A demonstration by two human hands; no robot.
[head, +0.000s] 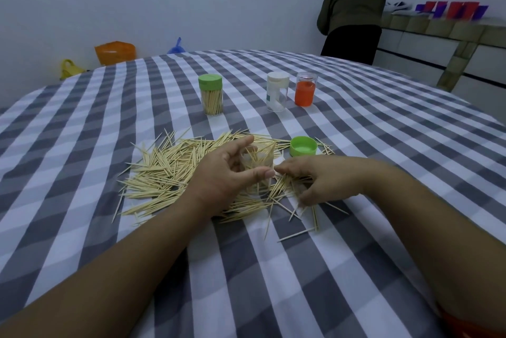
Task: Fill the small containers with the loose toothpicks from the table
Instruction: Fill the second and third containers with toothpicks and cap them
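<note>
Two hands among loose toothpicks (164, 170).
Left hand (224, 173) curled round clear container (256, 162); right hand (325, 181) pinching toothpicks; no readable writing.

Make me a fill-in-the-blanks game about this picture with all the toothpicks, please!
1. The closed container full of toothpicks has a ____ lid.
2. The loose green lid lies on the table with its open side facing ____.
3. The left hand holds a clear ____ over the toothpick pile.
4. The tablecloth has a grey and white ____ pattern.

Missing words: green; up; container; checked
</note>
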